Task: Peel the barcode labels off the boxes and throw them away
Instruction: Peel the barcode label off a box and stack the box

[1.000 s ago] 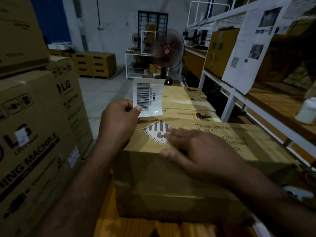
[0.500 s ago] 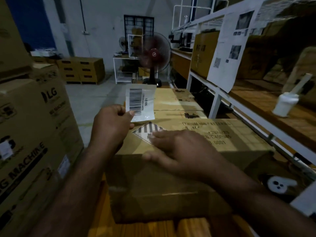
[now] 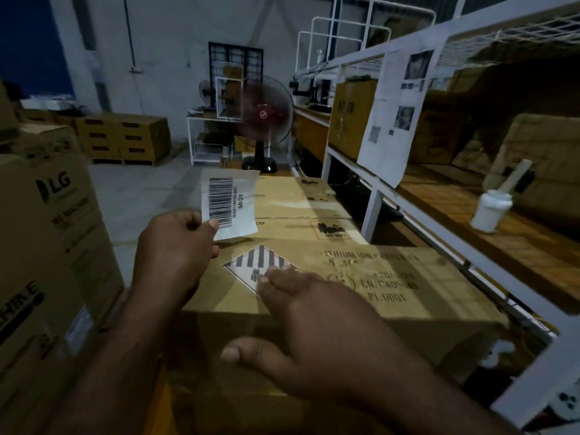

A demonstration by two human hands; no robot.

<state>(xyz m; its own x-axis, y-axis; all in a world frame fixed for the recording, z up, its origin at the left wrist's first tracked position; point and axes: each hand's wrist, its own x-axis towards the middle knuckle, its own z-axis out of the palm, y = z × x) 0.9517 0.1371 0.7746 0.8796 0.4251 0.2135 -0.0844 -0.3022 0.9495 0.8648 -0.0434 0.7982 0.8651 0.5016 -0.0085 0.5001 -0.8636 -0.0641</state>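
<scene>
The lithium-battery carton (image 3: 439,296) lies nearest; the right hand (image 3: 317,334) rests flat on its top, fingers straight, gripping nothing, fingertips on a striped diamond hazard label (image 3: 251,262). The left hand (image 3: 175,249) pinches the barcode label (image 3: 232,204), marked 50/21, by its lower corner, upright above the carton.

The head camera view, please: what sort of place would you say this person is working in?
Most likely a warehouse or stockroom: large LG cartons stand on the left, a stack of cartons sits on the floor at the back, and white metal shelving on the right holds more boxes.
</scene>
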